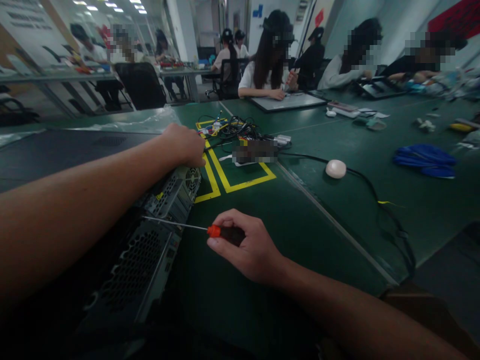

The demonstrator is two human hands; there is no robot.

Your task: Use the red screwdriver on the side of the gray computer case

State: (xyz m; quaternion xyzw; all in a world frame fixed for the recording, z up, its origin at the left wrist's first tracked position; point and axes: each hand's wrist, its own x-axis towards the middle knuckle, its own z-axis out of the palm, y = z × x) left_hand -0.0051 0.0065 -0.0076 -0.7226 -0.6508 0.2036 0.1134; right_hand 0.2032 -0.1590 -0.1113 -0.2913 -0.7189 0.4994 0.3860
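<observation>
- Nearest: left arm (78, 200) over the PC (127, 272), near left on the desk (300, 235); left grip (184, 144) by its far corner, hold unclear.
- Right grip (247, 245) wraps a screwdriver (214, 230) reaching the PC's back; slanted pressure might slip it.

The computer case (138, 260) runs off at nine o'clock and darkens at seven; the left forearm (75, 207) hides part of it. The fingertips of the left hand (185, 145) are hidden. The right hand (255, 245) covers part of the screwdriver (214, 231); what its tip meets is too small to tell. Toward one o'clock, a dark object (255, 151) beside cables (240, 129) is pixelated.
</observation>
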